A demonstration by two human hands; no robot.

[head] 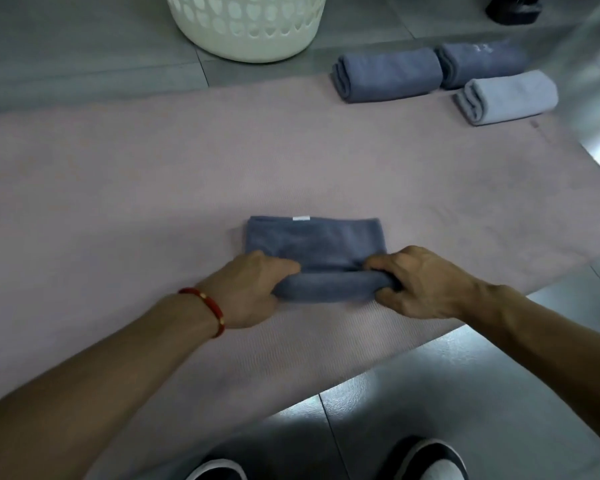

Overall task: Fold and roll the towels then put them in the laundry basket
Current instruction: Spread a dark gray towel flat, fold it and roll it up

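A dark blue towel point(317, 242) lies folded on the pink mat point(153, 188), its near end rolled into a thick tube. My left hand point(253, 289) grips the roll's left end, fingers curled over it. My right hand point(420, 282) grips the right end the same way. The flat part of the towel stretches away from me, with a small white tag on its far edge. A white laundry basket point(246, 26) stands on the floor beyond the mat, at top centre.
Three rolled towels sit at the mat's far right: a dark blue roll point(388, 74), a second dark blue roll point(482, 62) and a light blue-grey roll point(506, 97). A dark object point(513, 10) lies at top right. Grey floor tiles surround the mat; my shoes point(426, 462) show below.
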